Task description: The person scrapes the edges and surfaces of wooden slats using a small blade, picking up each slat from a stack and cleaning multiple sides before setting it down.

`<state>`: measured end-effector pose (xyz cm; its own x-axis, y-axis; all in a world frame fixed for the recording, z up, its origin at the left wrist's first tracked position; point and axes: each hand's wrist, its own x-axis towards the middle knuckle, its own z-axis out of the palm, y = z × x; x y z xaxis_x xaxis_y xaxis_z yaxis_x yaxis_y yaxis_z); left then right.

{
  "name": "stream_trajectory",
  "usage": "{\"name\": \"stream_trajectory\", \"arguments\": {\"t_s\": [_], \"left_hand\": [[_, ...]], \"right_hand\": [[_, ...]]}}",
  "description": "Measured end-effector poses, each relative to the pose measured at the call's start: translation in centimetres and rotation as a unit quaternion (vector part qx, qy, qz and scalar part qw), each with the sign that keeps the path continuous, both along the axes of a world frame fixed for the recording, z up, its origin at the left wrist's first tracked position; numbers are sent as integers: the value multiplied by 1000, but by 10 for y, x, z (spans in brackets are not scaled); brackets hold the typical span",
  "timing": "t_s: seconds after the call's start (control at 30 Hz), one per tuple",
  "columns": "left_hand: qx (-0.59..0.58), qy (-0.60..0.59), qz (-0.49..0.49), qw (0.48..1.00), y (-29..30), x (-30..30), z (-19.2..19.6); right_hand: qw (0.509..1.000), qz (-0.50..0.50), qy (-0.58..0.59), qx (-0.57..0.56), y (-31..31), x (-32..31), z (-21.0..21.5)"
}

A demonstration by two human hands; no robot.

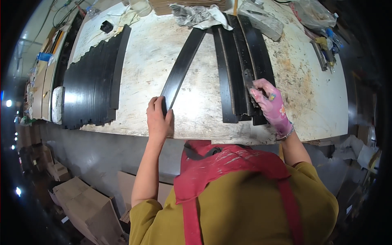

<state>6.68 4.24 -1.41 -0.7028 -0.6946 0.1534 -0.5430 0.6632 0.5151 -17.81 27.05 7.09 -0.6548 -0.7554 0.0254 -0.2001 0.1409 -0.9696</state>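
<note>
My left hand (158,118), bare, grips the near end of a long black strip (183,65) that lies at a slant on the worn white workbench (147,57). My right hand (270,104), in a pink glove, is closed on a small dark hand tool (248,79) held over a group of several black strips (239,69) lying side by side. These strips run from the table's near edge to its far end.
A large stack of black strips (92,81) covers the table's left side. A crumpled rag (198,15) and a grey block (263,22) lie at the far edge. Tools and a plastic bag (314,14) sit at the right. Cardboard boxes (87,208) stand on the floor, lower left.
</note>
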Motion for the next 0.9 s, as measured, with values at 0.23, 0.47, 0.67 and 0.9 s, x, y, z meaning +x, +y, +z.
{"name": "stream_trajectory", "arguments": {"t_s": [0.23, 0.47, 0.67, 0.9], "left_hand": [[22, -4, 53, 998, -1, 52, 1], [10, 9, 80, 997, 18, 104, 1], [60, 60, 104, 991, 18, 114, -9], [176, 113, 115, 971, 18, 131, -12]], "right_hand": [[962, 111, 239, 69, -106, -6, -7], [894, 127, 361, 232, -230, -25, -71], [854, 308, 380, 180, -205, 110, -90], [900, 127, 335, 247, -239, 16, -84]]}}
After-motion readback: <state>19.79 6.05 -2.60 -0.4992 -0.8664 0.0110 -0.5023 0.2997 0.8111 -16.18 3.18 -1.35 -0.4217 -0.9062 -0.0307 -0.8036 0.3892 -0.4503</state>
